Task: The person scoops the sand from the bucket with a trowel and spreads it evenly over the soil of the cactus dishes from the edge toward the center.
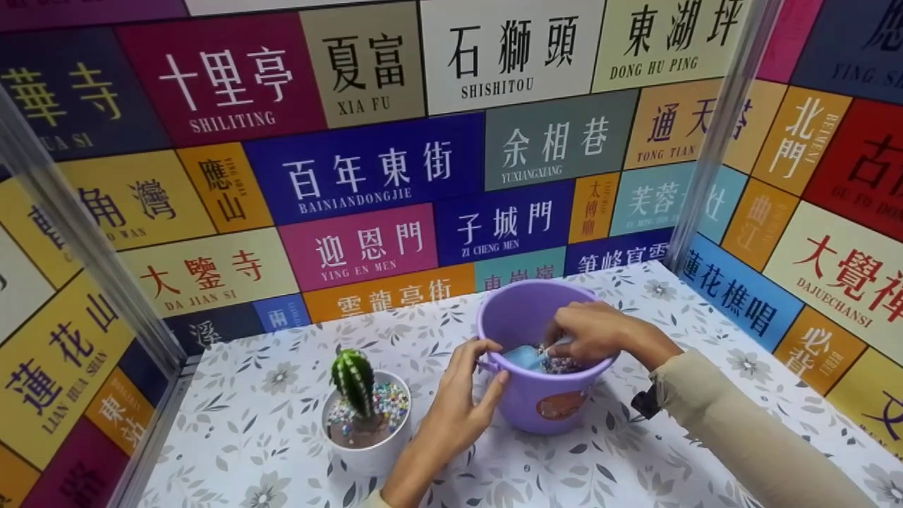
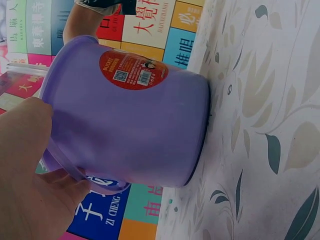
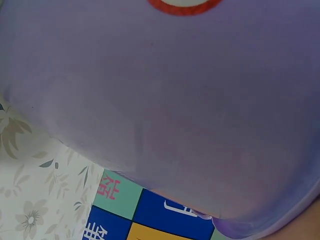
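Observation:
A purple bucket (image 1: 515,402) stands on the table, an oval red label (image 2: 134,70) on its side. My left hand (image 1: 458,398) grips the bucket's rim on its left side, thumb outside, near the handle joint. My right hand (image 1: 589,333) reaches down inside the bucket and holds a light blue scoop (image 1: 523,358) by its handle. Dark, grainy material (image 1: 561,365) lies in the bucket around the scoop. In the right wrist view the bucket's outer wall (image 3: 160,100) fills most of the picture and hides the scoop.
Left of the bucket, close to my left forearm, stands a white pot (image 1: 370,458) with a green cactus (image 1: 355,381) and small coloured pebbles (image 1: 391,402). A floral cloth (image 1: 268,437) covers the table. Panels with colourful lettering (image 1: 367,169) rise behind and at both sides.

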The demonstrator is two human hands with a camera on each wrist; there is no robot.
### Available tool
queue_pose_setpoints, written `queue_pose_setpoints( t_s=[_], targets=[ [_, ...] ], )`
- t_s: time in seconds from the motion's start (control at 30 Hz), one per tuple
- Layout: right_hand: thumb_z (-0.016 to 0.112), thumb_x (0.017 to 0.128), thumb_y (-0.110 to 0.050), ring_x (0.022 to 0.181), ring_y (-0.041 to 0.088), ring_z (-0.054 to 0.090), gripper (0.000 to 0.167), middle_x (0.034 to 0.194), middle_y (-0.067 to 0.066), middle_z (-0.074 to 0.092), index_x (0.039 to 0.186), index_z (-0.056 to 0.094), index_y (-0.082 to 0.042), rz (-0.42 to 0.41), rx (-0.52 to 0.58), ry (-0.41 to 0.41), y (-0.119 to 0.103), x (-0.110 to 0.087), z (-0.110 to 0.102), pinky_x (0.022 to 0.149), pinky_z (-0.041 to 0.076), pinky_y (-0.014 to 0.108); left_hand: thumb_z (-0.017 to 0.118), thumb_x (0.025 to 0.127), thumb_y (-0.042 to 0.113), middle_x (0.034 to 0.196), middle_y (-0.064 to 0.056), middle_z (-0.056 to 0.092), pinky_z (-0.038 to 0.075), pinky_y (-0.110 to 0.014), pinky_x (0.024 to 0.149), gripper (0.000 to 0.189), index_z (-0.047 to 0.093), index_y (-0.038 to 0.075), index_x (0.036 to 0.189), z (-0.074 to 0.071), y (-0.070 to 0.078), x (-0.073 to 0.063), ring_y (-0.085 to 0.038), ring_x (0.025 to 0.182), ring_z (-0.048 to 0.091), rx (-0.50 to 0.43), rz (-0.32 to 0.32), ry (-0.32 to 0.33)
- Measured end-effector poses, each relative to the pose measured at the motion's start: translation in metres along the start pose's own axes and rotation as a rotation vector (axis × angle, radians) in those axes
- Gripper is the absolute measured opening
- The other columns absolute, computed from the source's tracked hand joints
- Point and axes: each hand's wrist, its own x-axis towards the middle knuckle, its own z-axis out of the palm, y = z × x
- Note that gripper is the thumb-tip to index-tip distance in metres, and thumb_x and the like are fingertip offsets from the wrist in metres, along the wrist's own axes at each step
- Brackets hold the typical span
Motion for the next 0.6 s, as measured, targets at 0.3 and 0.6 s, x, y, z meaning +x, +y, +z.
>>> queue_pose_setpoints(
  t_s=[0.3, 0.6],
  targets=[
    [0.079, 0.099, -0.026, 0.108, 0.027, 0.079, 0.014, 0.107, -0.002, 0.085, 0.109, 0.086, -0.021, -0.021, 0.078, 0.004, 0.003, -0.007, -0.009, 0.1, 0.062, 0.054, 0.064, 0.11, 0.038, 0.146, 0.003, 0.057, 0.048, -0.041, 0.125, 0.038, 0.053, 0.025, 0.144, 0.001, 0.001, 0.001, -0.015, 0.144, 0.055, 0.012, -0.015, -0.016],
    [0.077, 0.101, -0.026, 0.107, 0.027, 0.079, 0.015, 0.106, 0.001, 0.085, 0.109, 0.086, -0.016, -0.046, 0.164, 0.026, 0.005, -0.015, -0.019, 0.1, 0.064, 0.052, 0.064, 0.11, 0.036, 0.148, -0.001, 0.058, 0.047, -0.041, 0.126, 0.04, 0.053, 0.021, 0.145, 0.0, 0.0, 0.0, -0.016, 0.145, 0.054, 0.005, -0.018, -0.02]
  ],
)
